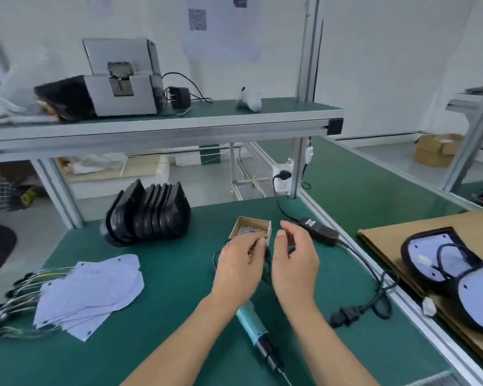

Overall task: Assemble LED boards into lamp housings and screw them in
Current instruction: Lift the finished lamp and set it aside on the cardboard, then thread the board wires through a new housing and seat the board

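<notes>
A single wide-angle view comes from the person's head, facing forward and tilted down over the green bench (165,288). It sits close above both forearms, which enter from the bottom edge, and reaches up to the shelf (179,126) and the wall beyond.

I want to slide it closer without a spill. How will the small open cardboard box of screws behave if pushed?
The small open cardboard box of screws looks thin-walled and light, so it probably slides easily on the green bench mat. It has no lid, so a quick shove may scatter the loose screws. It looks low and wide, so tipping seems unlikely.
</notes>
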